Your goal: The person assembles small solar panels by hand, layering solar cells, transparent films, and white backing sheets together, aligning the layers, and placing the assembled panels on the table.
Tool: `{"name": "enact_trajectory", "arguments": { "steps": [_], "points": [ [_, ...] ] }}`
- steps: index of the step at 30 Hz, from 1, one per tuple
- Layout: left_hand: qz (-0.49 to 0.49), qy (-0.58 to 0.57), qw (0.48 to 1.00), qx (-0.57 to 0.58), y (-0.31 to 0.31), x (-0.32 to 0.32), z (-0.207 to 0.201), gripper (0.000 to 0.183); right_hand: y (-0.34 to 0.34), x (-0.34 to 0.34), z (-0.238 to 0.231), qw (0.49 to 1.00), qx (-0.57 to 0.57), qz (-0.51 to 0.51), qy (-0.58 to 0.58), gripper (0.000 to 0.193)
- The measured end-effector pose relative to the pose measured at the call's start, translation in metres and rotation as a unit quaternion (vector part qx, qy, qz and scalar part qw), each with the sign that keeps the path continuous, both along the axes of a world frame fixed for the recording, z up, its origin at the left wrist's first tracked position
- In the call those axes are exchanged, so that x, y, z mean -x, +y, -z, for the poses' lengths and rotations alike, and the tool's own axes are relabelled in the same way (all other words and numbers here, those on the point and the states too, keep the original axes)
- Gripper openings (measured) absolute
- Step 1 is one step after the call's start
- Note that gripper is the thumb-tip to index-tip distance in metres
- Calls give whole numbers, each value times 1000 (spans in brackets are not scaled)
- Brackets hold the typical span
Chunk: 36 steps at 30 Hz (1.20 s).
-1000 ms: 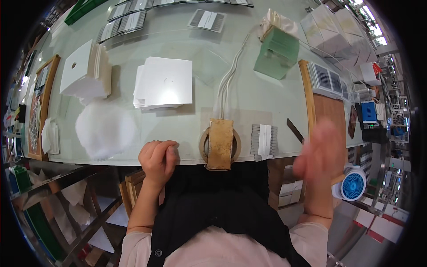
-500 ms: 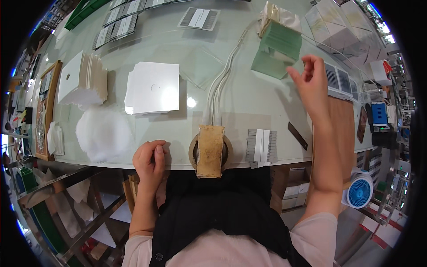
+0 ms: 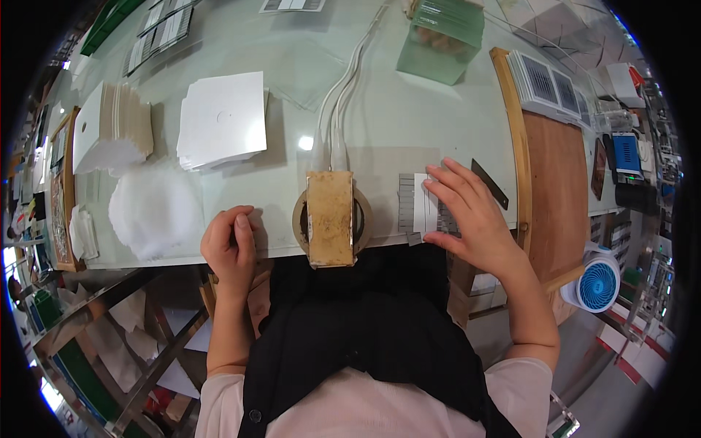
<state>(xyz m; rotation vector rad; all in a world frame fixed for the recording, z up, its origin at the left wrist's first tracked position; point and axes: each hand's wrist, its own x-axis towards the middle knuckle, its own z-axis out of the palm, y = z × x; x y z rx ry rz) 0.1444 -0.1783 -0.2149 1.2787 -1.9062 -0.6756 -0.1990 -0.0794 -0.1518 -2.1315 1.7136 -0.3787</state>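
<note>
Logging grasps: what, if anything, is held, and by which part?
Left hand: nothing visible. Right hand: spread over the right side of the striped piece; any hold cannot be told.

Black apron (image 3: 365,314) over pale shirt (image 3: 380,412)

Striped panel (image 3: 419,206), sheets (image 3: 223,120) on tabletop (image 3: 398,117)

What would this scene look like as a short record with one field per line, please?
Left hand: loosely curled at the table edge
Right hand: open over the striped panel, contact unclear
Between hands: tan block above a round ring
Left on table: white sheets, stacked
Back right: green see-through block
Far right: white fan with blue centre
</note>
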Motion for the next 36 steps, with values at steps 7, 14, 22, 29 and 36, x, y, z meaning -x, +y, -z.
{"name": "enact_trajectory", "arguments": {
  "steps": [7,14,22,29,36],
  "points": [
    [-23,27,999,11,3,2,1,11,7,-1,4,1000,22,4,-5,71],
    [-24,30,999,4,4,3,0,10,17,4,9,998,44,43,0,71],
    [-26,22,999,15,4,4,0,10,22,6,9,999,27,18,6,72],
    [-29,29,999,12,4,8,0,10,16,11,18,994,68,82,-11,70],
    [-9,-3,999,32,3,2,4,16,10,2,9,996,40,81,13,73]
  ]
}}
